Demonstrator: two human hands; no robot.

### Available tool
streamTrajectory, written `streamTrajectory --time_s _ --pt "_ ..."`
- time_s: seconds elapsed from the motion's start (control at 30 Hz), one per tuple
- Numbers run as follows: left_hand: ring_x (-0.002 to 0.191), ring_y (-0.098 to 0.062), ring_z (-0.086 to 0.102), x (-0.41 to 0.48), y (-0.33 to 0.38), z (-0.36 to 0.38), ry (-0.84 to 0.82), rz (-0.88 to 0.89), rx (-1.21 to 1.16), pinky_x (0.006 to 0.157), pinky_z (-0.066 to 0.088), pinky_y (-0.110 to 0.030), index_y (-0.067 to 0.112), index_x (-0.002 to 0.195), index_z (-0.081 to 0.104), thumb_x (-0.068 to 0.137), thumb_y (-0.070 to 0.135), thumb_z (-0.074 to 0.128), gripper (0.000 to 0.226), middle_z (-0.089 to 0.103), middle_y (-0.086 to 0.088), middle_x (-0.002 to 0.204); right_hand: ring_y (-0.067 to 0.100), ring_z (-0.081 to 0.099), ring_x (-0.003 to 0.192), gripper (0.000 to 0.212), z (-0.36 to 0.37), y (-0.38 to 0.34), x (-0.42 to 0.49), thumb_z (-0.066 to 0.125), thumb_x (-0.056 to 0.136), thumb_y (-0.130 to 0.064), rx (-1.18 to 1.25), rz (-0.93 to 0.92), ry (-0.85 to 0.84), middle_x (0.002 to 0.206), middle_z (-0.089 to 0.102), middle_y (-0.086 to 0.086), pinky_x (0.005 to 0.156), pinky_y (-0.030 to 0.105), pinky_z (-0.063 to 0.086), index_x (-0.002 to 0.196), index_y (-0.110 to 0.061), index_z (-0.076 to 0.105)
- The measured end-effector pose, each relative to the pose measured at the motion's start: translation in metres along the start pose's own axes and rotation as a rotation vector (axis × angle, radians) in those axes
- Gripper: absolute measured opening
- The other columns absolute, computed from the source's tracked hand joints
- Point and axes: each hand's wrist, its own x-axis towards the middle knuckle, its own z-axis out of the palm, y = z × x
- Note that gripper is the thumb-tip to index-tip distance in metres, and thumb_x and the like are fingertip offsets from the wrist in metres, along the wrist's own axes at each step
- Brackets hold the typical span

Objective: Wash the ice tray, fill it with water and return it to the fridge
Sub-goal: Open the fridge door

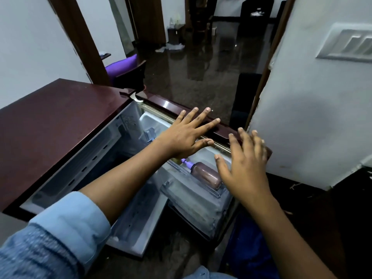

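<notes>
Open fridge (pixel 60 117). Both hands released: left hand (pixel 187 135) flat, fingers spread, on door (pixel 159 102) top edge; right hand (pixel 243 166) blurred, perhaps touching door. Brown bottle (pixel 205 175) in door shelf (pixel 218 193).

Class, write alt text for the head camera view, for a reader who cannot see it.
A person's left hand lies flat on the top edge of an open maroon fridge door, the right hand open beside it. A brown bottle lies in the door shelf.
</notes>
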Motion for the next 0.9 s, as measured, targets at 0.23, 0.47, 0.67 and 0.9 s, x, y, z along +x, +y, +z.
streamTrajectory --time_s 0.23,0.47,0.67,0.9 --pt "0.164 -0.033 -0.002 0.05 0.001 -0.002 0.044 -0.044 0.049 0.128 0.003 -0.064 0.047 0.166 0.0 0.104 0.072 0.019 0.069 -0.007 0.003 0.178 0.042 0.001 0.159 0.083 0.02 0.023 0.056 0.05 0.102 -0.053 -0.123 0.049 -0.093 0.173 0.013 0.015 0.127 0.057 -0.003 0.166 -0.014 0.015" --pt "0.163 -0.035 -0.001 0.093 -0.004 0.007 0.001 -0.086 0.062 0.127 0.003 -0.067 0.049 0.165 -0.004 0.105 0.071 0.021 0.069 -0.004 0.0 0.178 0.044 0.027 0.152 0.085 0.044 0.06 0.094 0.056 0.097 -0.058 -0.216 0.062 -0.049 0.164 0.034 0.018 0.124 0.059 0.015 0.162 -0.011 0.029" --pt "0.158 -0.036 0.024 0.126 -0.011 0.019 0.034 -0.111 0.017 0.126 0.014 -0.063 0.045 0.166 0.014 0.106 0.067 0.03 0.066 0.02 -0.005 0.175 0.037 0.04 0.141 0.08 0.055 0.096 0.128 0.052 0.095 -0.066 -0.242 -0.029 0.007 0.153 0.047 0.01 0.12 0.055 0.023 0.156 -0.016 0.04" --pt "0.153 -0.036 0.033 0.161 -0.015 0.028 0.08 -0.207 0.017 0.12 0.024 -0.061 0.042 0.164 0.027 0.105 0.068 0.033 0.064 0.036 -0.006 0.167 0.032 0.039 0.142 0.077 0.061 0.124 0.17 0.051 0.095 -0.068 -0.207 -0.099 -0.017 0.153 0.047 0.007 0.119 0.052 0.021 0.154 -0.019 0.042"
